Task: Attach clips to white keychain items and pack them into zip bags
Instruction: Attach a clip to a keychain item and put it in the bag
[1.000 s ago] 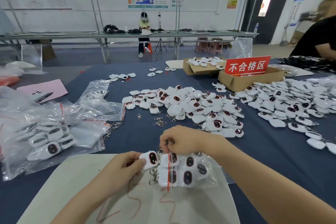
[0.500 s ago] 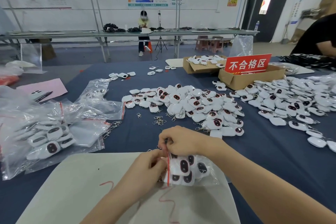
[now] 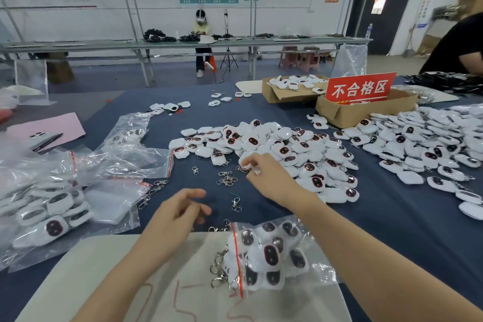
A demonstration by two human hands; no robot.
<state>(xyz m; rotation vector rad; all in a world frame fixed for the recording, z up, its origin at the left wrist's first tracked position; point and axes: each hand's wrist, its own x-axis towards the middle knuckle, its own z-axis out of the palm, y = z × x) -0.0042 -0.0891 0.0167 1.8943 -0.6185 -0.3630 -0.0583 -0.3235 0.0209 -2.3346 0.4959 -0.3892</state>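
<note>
Via head cam I see the right hand [image 3: 261, 175] out at the near edge of the keychain pile [image 3: 287, 149], fingertips bent down into it. If they already pinch a pc or only touch it, I cannot tell. The left hand [image 3: 177, 214] hovers above the cloth [image 3: 366, 217], fingers loose and spread, holding nothing, prob. free to take a clip. Loose clips [image 3: 226, 179] lie between pile and mat [image 3: 78, 282], so both hands reach them easy.

On the mat lies a zip bag [image 3: 269, 253] full w/ white pcs, mouth to the left. Some hooks stick out past the red zip line, so I judge it not sealed yet. At far left are more bags [image 3: 52, 219], some filled, some empty. Behind the pile, one box [image 3: 347, 112] carries a red sign [image 3: 360, 89], contents hidden. The rear box [image 3: 282, 93] holds white pcs.
</note>
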